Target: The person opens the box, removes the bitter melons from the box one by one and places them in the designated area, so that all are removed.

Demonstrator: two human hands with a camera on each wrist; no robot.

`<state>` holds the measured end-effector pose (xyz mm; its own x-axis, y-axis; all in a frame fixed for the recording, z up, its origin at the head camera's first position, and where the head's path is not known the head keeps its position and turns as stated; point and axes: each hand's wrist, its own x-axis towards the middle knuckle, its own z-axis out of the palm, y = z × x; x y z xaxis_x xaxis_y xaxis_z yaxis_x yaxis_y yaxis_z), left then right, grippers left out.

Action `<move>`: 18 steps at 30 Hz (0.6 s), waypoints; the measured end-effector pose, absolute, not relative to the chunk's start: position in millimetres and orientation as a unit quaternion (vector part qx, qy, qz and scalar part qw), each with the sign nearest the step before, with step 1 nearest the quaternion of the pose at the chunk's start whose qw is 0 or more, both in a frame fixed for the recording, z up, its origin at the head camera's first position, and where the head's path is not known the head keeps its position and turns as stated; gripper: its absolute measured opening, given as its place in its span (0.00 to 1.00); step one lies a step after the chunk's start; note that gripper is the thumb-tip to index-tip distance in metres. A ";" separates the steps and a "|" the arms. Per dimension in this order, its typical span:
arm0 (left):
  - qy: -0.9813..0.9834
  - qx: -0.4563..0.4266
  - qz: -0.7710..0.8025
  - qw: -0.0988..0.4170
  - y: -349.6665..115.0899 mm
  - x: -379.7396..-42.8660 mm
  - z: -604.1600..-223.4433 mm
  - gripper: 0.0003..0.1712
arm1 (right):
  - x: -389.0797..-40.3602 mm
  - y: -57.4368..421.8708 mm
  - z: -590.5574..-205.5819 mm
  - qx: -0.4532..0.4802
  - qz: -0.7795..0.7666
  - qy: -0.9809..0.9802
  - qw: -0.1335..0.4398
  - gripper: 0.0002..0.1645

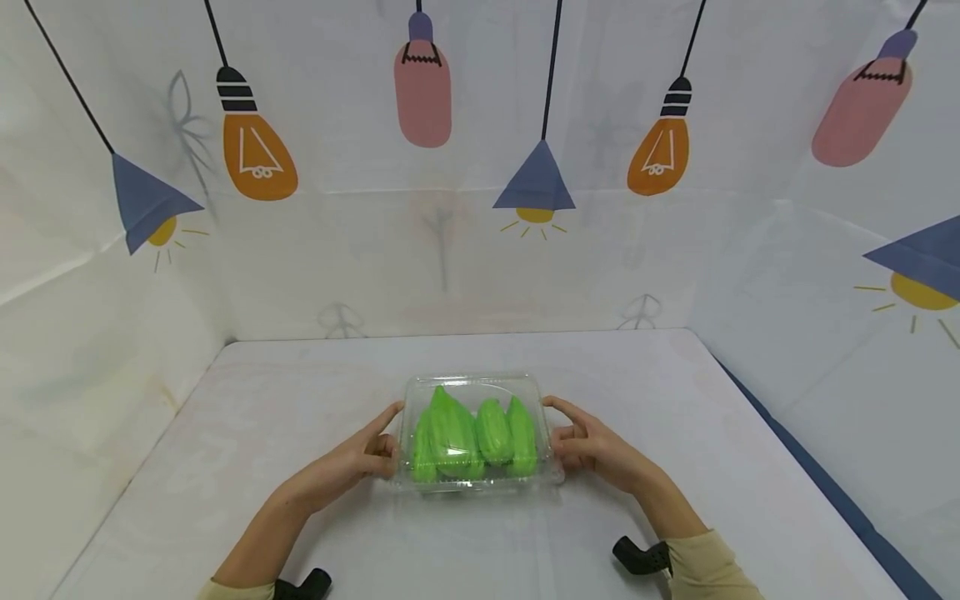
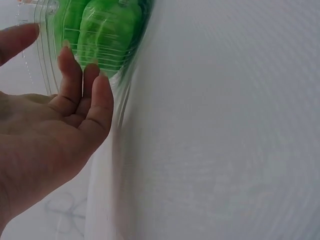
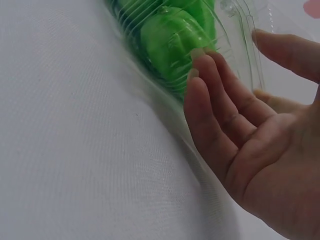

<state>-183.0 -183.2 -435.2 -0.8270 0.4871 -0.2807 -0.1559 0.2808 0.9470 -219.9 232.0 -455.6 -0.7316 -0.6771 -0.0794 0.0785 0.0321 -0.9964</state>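
Note:
A clear plastic clamshell box [image 1: 472, 487] sits on the white table, holding several bright green ridged fruits [image 1: 453, 433] like star fruit. At its left side, my left hand [image 1: 352, 458] reaches a forefinger to the far corner, with its other fingers curled against the wall. The thumb of that hand [image 2: 55, 125] is by the rim in the left wrist view. On the opposite side my right hand [image 1: 600, 454] holds the box in a mirrored way. In the right wrist view, bent fingertips of this hand [image 3: 255, 135] meet the ribbed wall and the thumb is near the rim.
The white table [image 1: 315, 375] extends around the box on every side. White cloth walls [image 1: 337, 258] with printed lamps rise at the back and both sides. A dark blue strip [image 1: 810, 475] borders the table's right edge. Black camera mounts [image 1: 641, 556] are worn on both wrists.

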 end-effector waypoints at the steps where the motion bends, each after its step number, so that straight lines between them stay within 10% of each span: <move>1: 0.754 0.110 0.585 0.277 -183.0 -182.9 -435.5 0.59 | -219.4 232.0 -455.4 -0.230 -0.658 0.655 0.293 0.44; 18: 0.747 0.141 0.580 0.293 -186.9 -184.8 -440.4 0.73 | -216.6 235.4 -453.3 -0.227 -0.628 0.658 0.348 0.60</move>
